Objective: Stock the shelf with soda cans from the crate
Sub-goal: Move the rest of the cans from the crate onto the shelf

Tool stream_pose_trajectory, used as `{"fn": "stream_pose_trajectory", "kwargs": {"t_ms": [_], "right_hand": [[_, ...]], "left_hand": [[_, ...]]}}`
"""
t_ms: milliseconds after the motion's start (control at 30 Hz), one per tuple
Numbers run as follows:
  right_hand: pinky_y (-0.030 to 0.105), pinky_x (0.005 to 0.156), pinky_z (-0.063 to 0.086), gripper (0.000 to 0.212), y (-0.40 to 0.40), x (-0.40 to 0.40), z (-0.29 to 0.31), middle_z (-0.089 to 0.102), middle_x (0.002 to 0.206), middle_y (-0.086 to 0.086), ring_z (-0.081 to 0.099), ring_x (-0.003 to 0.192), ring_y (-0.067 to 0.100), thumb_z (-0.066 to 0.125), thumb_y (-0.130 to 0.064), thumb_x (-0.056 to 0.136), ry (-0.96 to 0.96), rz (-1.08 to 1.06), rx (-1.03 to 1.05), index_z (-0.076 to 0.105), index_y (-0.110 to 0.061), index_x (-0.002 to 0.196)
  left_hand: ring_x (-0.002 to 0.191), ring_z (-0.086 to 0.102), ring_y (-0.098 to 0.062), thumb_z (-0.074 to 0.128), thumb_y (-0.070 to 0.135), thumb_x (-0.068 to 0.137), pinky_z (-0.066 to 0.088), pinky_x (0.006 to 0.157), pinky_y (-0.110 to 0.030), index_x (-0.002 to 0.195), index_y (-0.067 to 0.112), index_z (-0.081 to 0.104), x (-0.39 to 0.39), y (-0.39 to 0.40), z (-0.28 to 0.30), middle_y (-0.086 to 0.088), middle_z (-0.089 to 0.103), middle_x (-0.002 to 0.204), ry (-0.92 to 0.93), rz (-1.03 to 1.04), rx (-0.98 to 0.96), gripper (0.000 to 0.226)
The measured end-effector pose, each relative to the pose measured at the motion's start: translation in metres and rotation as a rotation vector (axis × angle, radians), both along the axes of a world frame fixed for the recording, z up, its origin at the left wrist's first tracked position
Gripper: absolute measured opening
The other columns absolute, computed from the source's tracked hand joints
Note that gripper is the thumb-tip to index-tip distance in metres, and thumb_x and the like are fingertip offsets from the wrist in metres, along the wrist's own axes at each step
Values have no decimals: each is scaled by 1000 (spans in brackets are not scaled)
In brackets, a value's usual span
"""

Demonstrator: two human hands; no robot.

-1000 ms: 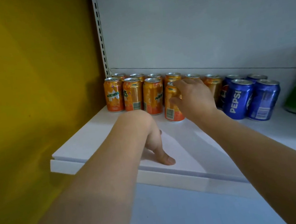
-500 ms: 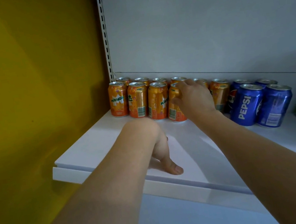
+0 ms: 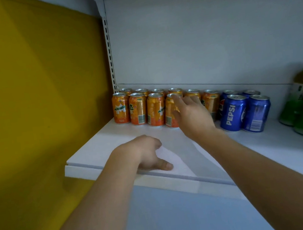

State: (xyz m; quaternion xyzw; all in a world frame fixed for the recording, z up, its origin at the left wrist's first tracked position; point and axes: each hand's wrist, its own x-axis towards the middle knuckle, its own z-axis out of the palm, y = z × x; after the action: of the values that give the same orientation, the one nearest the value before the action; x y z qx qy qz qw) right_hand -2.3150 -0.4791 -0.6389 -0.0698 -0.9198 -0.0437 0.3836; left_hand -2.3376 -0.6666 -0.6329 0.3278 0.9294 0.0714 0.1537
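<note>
The right hand (image 3: 192,117) reaches to the fourth front orange can (image 3: 170,112), straight fingers (image 3: 176,99) on its rim, apparently nudging, not gripping. The left hand (image 3: 148,154) rests on the shelf (image 3: 96,148) edge, holding nothing; whether its fingers are curled is hidden. Beyond the right hand stand more orange cans (image 3: 138,109), blue Pepsi cans (image 3: 233,112) to its right, green bottles (image 3: 302,104) farther. A full can likely feels weighty, rigid, smooth; best held around its mid-wall. The crate is out of view.
</note>
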Motion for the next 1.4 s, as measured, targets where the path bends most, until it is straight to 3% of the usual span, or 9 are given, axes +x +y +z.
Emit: {"fn": "stream_pose_trajectory", "kwargs": {"t_ms": [100, 200, 333, 567, 767, 867, 1033, 1300, 1400], "right_hand": [[35, 54, 41, 5, -23, 37, -13, 61, 70, 12, 56, 70, 37, 65, -3, 86, 201, 157, -17, 66, -6, 82], [39, 57, 48, 20, -58, 80, -39, 66, 78, 9, 59, 72, 32, 52, -14, 95, 248, 282, -208, 71, -9, 100], [32, 66, 48, 33, -106, 142, -111, 62, 94, 7, 62, 85, 25, 45, -1, 92, 175, 429, -382, 67, -5, 117], [29, 82, 50, 30, -138, 200, -286, 70, 111, 7, 65, 100, 26, 50, -8, 95, -600, 216, -643, 66, -13, 119], [34, 91, 50, 48, -155, 224, -408, 61, 126, 13, 59, 114, 30, 54, -30, 94, -1233, -168, -729, 43, -12, 137], [37, 97, 46, 71, -165, 228, -454, 50, 137, 18, 54, 122, 34, 57, -37, 93, -1294, -283, -768, 24, -12, 150], [44, 103, 44, 86, -168, 220, -501, 37, 148, 24, 48, 129, 40, 54, -32, 95, -1320, -421, -752, -1, -9, 156], [35, 96, 46, 115, -173, 222, -483, 43, 143, 21, 51, 127, 34, 72, -48, 79, -1233, -419, -961, -7, -16, 156], [30, 81, 48, 101, -176, 228, -449, 50, 136, 14, 61, 111, 29, 70, -43, 79, -1043, -212, -1091, 2, -28, 152]], "left_hand": [[142, 38, -22, 52, 71, 88, 25, 116, -47, 139, 33, 56, 16, -20, -38, 1, 47, 150, 118, 74, 272, 64], [126, 56, -30, 45, 46, 97, 37, 106, -41, 113, 18, 74, 52, -40, -91, -9, 67, 123, 448, 65, 710, 44], [133, 49, -20, 53, 30, 96, 36, 110, -23, 106, 10, 72, 121, -70, -165, -5, 61, 132, 355, 165, 1037, 29], [94, 64, -19, 47, 32, 104, 44, 72, -17, 99, 16, 67, 187, -127, -326, 0, 67, 94, -440, 256, 439, 26], [127, 54, -20, 46, 31, 103, 43, 105, -31, 151, 32, 38, 230, -129, -404, 0, 58, 141, -669, 418, 288, 48], [129, 54, -19, 51, 31, 102, 44, 105, -32, 158, 37, 14, 236, -133, -427, 2, 58, 140, -690, 515, 353, 67], [122, 59, -15, 54, 27, 101, 47, 94, -25, 157, 34, 18, 239, -144, -449, 1, 62, 132, -649, 598, 413, 67], [121, 59, -16, 59, 32, 98, 49, 102, -36, 152, 33, 32, 235, -140, -453, 4, 58, 136, -675, 651, 491, 60], [122, 54, -9, 65, 37, 95, 45, 108, -37, 132, 53, 39, 233, -134, -434, 22, 54, 129, -827, 702, 661, 47]]}}
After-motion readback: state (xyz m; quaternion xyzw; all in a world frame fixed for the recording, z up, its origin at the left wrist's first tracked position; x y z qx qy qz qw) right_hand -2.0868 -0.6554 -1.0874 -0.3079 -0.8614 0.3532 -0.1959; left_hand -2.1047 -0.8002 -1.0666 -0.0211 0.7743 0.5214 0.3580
